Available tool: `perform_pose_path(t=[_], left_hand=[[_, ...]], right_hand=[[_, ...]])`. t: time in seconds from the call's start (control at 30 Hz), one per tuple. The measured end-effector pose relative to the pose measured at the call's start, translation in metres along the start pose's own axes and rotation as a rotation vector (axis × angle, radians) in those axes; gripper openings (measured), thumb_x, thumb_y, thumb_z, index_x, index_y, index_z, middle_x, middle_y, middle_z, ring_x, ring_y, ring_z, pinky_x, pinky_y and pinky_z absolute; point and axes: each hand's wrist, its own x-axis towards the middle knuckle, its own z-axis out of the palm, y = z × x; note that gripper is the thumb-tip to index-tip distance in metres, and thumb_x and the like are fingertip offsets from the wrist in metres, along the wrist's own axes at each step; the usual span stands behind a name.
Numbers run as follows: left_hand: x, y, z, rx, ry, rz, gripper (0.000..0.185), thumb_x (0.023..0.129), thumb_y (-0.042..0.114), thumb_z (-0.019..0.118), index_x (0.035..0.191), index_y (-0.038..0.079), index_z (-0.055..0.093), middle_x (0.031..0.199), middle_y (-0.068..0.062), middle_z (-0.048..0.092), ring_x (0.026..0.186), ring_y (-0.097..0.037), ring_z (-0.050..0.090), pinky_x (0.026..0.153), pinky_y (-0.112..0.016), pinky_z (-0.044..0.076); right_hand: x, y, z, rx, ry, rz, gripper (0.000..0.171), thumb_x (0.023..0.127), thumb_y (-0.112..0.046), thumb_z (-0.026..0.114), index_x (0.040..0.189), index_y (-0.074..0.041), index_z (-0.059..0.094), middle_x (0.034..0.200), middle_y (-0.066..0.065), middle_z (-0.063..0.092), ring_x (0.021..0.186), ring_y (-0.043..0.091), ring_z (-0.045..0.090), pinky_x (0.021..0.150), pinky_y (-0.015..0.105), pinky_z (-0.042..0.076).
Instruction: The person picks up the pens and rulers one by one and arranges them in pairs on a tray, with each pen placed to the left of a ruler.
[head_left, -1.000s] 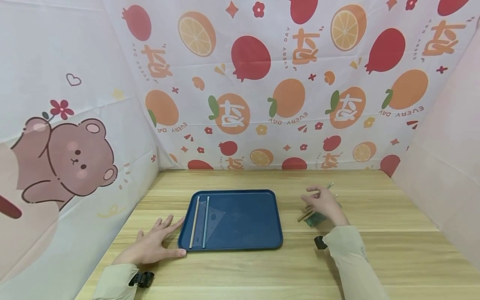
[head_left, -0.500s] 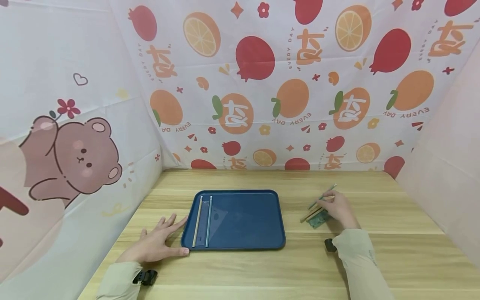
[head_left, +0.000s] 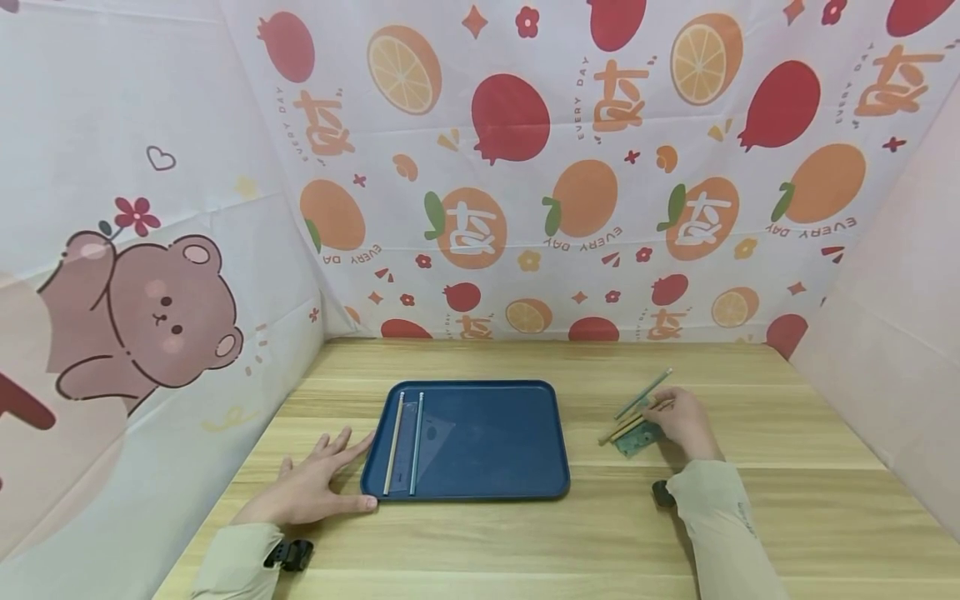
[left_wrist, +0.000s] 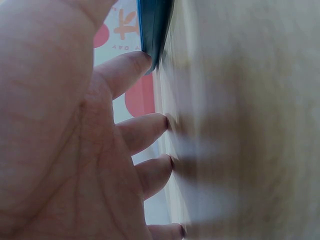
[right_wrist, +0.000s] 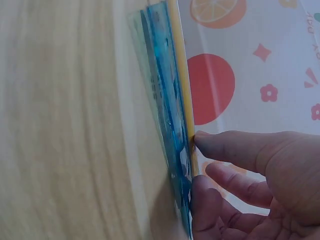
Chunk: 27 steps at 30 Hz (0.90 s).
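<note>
Left hand: the left hand [head_left: 311,490] lay flat on the wooden table [head_left: 480,533], fingers spread and straight, thumb tip touching the near left corner of the blue tray [head_left: 487,479] — just where it had been a second before, holding nothing.
Tray: it had not shifted; two thin sticks [head_left: 402,442] lay side by side along its left edge, with a clear set square [head_left: 433,437] just beside them.
Right hand: a second earlier it was lifted above the pile with fingers loose; it had since come down, and the right hand [head_left: 686,423] rested on the small heap to the right of the tray, well apart from it.
Grip: in the wrist view, fingertips [right_wrist: 207,141] pinched a yellow pencil [right_wrist: 181,85] lying against a blue-green ruler [right_wrist: 162,107] — a pick-up seemed to be starting, nothing yet raised.
Pile: a green pencil [head_left: 643,393] pointed away towards the backdrop, untouched.
Backdrop: the fruit-print cloth [head_left: 570,167] stood behind.
</note>
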Motion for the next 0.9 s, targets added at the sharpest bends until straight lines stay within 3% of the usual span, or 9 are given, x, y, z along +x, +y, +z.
perform_pose_path(t=[0.63,0.9], left_hand=[[-0.0011,-0.0014,-0.0028,0.009,0.010,0.001,0.108,0.081,0.069,0.084,0.168,0.022,0.039,0.173,-0.034,0.023,0.154,-0.071,0.015,0.102,-0.100,0.004],[-0.0001,-0.0006,-0.0010,0.009,-0.010,0.003,0.107,0.082,0.069,0.083,0.168,0.023,0.038,0.173,-0.033,0.023,0.154,-0.071,0.016,0.101,-0.100,0.006]], right_hand=[[0.0016,-0.0032,-0.0034,-0.009,-0.014,0.038,0.044,0.101,-0.017,0.073,0.130,0.015,0.064,0.124,0.034,0.069,0.099,0.035,0.069,0.079,0.039,0.059],[0.0030,-0.0063,-0.0052,-0.061,-0.036,0.011,0.045,0.101,-0.018,0.070,0.131,0.015,0.064,0.133,0.037,0.067,0.119,0.050,0.067,0.100,0.059,0.057]])
